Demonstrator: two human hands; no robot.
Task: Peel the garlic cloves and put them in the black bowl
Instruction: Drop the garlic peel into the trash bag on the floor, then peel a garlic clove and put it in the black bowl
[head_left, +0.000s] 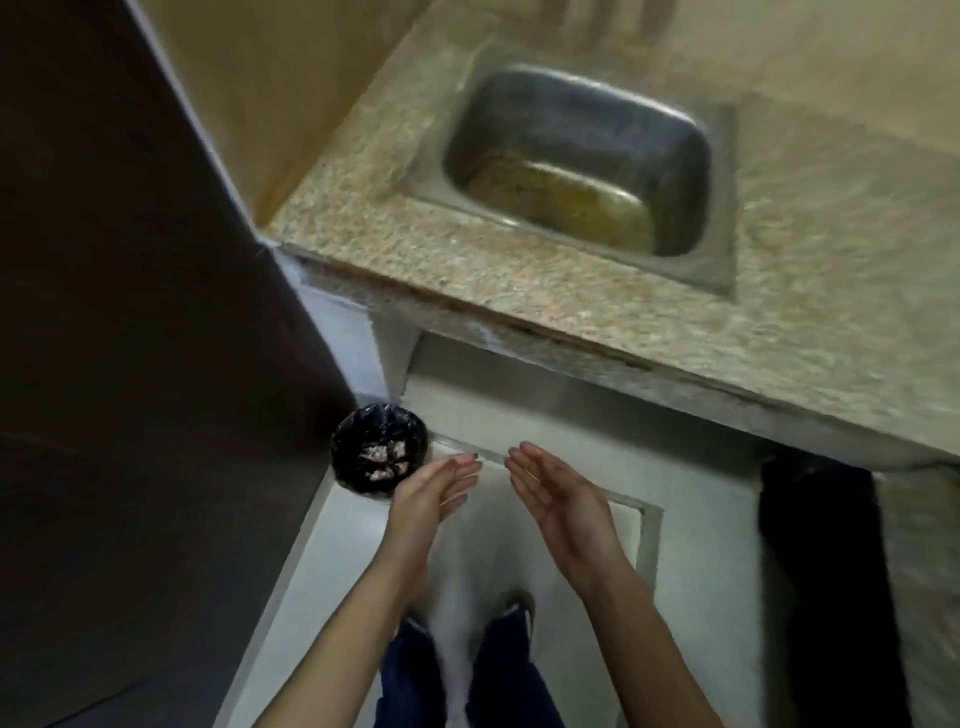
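Both hands, left (434, 491) and right (558, 501), are held flat-fingered and empty, palms facing, above the floor, while a lined black bin (380, 448) with pale scraps is seen just beside the left fingertips.

Kitchen: a speckled stone counter (519, 270) with an inset steel sink (576, 166) at far right, a lined bin (379, 449) on the floor near left.
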